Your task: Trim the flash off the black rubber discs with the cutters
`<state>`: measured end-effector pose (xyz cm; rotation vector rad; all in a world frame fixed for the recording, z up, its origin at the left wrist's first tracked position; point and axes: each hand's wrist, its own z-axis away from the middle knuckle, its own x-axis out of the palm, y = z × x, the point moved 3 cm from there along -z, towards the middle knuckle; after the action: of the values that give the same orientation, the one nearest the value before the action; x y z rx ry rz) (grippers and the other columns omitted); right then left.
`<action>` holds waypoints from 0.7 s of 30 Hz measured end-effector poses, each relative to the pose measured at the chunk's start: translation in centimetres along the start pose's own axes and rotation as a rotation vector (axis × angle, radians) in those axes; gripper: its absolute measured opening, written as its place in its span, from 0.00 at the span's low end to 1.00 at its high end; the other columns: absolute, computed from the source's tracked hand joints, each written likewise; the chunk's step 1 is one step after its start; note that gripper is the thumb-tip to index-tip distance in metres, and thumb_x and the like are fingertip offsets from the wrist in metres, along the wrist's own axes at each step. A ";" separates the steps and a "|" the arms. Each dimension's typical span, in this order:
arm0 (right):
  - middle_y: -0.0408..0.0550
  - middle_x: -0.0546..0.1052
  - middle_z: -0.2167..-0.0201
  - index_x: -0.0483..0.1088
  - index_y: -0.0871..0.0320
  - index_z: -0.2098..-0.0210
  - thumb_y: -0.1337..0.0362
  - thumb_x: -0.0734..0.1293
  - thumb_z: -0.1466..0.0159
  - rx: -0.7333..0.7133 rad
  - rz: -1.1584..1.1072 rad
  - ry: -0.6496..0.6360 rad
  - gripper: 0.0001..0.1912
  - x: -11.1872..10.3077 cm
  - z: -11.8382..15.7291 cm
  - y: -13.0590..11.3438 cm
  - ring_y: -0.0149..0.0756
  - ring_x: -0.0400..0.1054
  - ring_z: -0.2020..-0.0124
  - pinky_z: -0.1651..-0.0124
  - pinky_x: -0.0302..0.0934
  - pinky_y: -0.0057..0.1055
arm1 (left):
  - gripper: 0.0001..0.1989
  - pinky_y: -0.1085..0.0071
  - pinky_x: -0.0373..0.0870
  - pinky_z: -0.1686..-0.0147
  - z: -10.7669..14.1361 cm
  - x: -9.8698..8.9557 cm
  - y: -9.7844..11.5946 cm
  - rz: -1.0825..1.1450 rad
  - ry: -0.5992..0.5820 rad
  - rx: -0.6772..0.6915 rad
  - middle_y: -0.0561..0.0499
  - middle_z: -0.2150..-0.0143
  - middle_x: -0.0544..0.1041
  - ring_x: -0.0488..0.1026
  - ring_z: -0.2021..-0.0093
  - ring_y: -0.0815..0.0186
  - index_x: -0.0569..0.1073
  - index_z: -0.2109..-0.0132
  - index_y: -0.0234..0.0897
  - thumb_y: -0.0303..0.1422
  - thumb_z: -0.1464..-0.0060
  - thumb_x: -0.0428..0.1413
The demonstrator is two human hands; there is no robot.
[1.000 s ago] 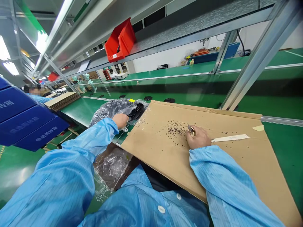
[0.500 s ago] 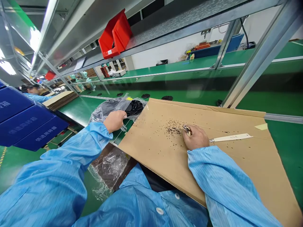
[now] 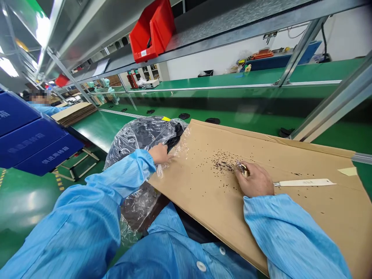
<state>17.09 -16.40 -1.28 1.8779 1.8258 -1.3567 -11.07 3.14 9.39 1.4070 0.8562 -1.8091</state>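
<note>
My left hand (image 3: 161,153) is at the mouth of a clear plastic bag (image 3: 130,135) of black parts, at the left edge of a brown cardboard sheet (image 3: 200,205). Its fingers are partly hidden by the film, so its grip is unclear. On the sheet rests my right hand (image 3: 257,180), curled around a small metal tool (image 3: 242,169) at the right of a scatter of tiny black bits (image 3: 223,164). A knife with a cream handle (image 3: 306,182) lies just right of that hand.
Black round pieces (image 3: 212,121) lie behind the cardboard on the green bench. A red bin (image 3: 152,33) sits on the shelf above. Blue boxes (image 3: 35,141) stand at the left; another person's blue sleeve (image 3: 48,109) shows beyond. A metal post (image 3: 334,97) rises at the right.
My left hand has moved right and toward the cardboard, and the bag film now covers more of the black parts. The view has shifted; my right hand keeps its hold.
</note>
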 end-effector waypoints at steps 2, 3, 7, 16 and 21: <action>0.54 0.77 0.62 0.74 0.58 0.59 0.54 0.62 0.38 0.007 0.017 -0.006 0.17 0.0 0.0 -0.1 0.47 0.70 0.59 0.54 0.64 0.41 | 0.33 0.56 0.64 0.46 -1.4 -0.2 -0.5 0.022 0.049 -0.083 0.27 0.38 0.61 0.66 0.42 0.44 0.65 0.42 0.26 0.50 0.44 0.50; 0.54 0.77 0.63 0.74 0.58 0.59 0.54 0.61 0.38 0.007 0.025 -0.018 0.17 0.0 0.0 0.0 0.47 0.70 0.59 0.55 0.64 0.41 | 0.33 0.54 0.61 0.44 -2.1 -0.3 -0.7 0.019 0.083 -0.121 0.26 0.35 0.56 0.61 0.38 0.42 0.63 0.41 0.27 0.48 0.44 0.52; 0.54 0.77 0.62 0.74 0.58 0.57 0.51 0.62 0.38 -0.019 0.039 -0.080 0.19 0.3 -0.1 0.5 0.47 0.71 0.58 0.54 0.65 0.41 | 0.32 0.45 0.52 0.40 -4.8 -0.3 -2.6 -0.012 0.194 -0.320 0.30 0.30 0.48 0.46 0.31 0.42 0.60 0.39 0.32 0.44 0.45 0.55; 0.53 0.77 0.61 0.74 0.56 0.58 0.53 0.61 0.38 -0.009 0.051 -0.097 0.17 0.3 -0.1 0.4 0.48 0.71 0.59 0.54 0.64 0.43 | 0.18 0.63 0.56 0.37 -6.1 1.1 -2.2 0.013 0.321 0.319 0.43 0.38 0.66 0.61 0.37 0.59 0.70 0.45 0.37 0.29 0.42 0.48; 0.53 0.78 0.61 0.73 0.55 0.57 0.52 0.62 0.38 -0.028 0.067 -0.143 0.18 0.5 -0.1 0.6 0.49 0.71 0.59 0.55 0.65 0.44 | 0.20 0.49 0.59 0.43 -7.8 2.9 -1.8 0.065 0.337 0.087 0.29 0.45 0.69 0.62 0.40 0.44 0.70 0.48 0.26 0.36 0.41 0.49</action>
<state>17.58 -16.10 -1.86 1.7628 1.6901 -1.3963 -9.00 10.19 5.15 1.8083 0.8945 -1.6016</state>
